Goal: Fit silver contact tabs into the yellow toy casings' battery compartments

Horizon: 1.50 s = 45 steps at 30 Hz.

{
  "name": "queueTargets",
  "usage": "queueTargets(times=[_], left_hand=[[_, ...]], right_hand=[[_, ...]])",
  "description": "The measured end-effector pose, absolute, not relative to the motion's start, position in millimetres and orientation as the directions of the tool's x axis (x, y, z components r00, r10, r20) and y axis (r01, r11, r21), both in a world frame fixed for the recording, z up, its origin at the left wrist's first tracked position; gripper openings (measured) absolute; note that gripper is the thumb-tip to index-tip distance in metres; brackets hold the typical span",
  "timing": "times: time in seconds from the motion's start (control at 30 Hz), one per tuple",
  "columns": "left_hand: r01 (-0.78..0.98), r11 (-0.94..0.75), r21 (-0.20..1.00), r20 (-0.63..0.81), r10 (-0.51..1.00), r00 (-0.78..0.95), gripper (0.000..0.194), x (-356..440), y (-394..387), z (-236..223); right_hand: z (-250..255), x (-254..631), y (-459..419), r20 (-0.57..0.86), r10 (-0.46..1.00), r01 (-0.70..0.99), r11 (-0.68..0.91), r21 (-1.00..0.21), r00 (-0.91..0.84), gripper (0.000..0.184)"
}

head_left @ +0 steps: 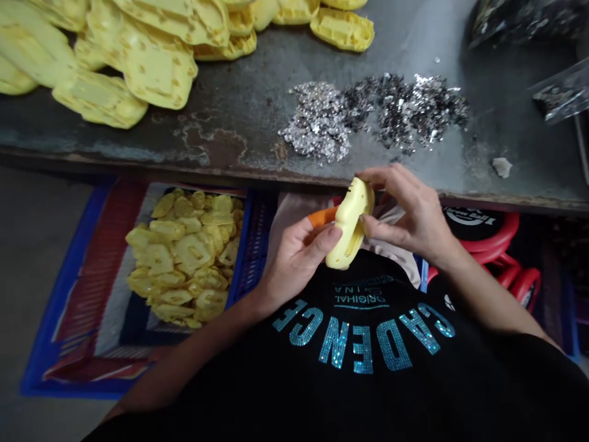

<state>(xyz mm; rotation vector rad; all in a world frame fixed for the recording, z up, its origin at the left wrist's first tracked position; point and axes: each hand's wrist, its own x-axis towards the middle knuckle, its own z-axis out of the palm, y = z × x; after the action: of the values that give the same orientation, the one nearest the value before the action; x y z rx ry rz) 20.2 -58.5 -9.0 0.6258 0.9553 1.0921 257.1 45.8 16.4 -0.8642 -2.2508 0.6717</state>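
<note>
A yellow plastic part is held upright just in front of the bench edge, between both hands. My left hand grips its lower side with thumb and fingers, and an orange-handled tool pokes out from that same hand. My right hand is closed on the part's upper right side, fingers curled over its top. Behind the hands, on the bench, lies a heap of small shiny metal pieces.
More yellow plastic parts are piled on the grey metal bench at the far left. A blue crate on the floor at the left holds several yellow parts. Red round objects sit under the bench at right. Clear bags lie far right.
</note>
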Motion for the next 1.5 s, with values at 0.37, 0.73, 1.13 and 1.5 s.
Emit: queueTargets(times=[0.37,0.73,1.13,1.5], left_hand=[[-0.369,0.438,0.82,-0.46,0.888,0.032,0.039,19,-47,-25],[-0.545,0.601,0.584,-0.419,0.799,0.432,0.079,12,-11,-14],[-0.598,0.553,0.58,-0.423,0.832,0.359,0.071,-5,-21,-25],[-0.619,0.465,0.633,-0.366,0.884,0.29,0.067,-7,-23,-17]], right_hand=[[-5,265,32,0.497,0.725,0.412,0.684,-0.602,-0.477,0.049],[-7,305,83,0.433,0.798,0.566,0.603,-0.563,-0.419,0.03],[18,280,157,0.034,0.796,0.736,0.574,-0.358,-0.604,0.015],[4,296,121,0.329,0.86,0.753,0.504,-0.423,-0.391,0.021]])
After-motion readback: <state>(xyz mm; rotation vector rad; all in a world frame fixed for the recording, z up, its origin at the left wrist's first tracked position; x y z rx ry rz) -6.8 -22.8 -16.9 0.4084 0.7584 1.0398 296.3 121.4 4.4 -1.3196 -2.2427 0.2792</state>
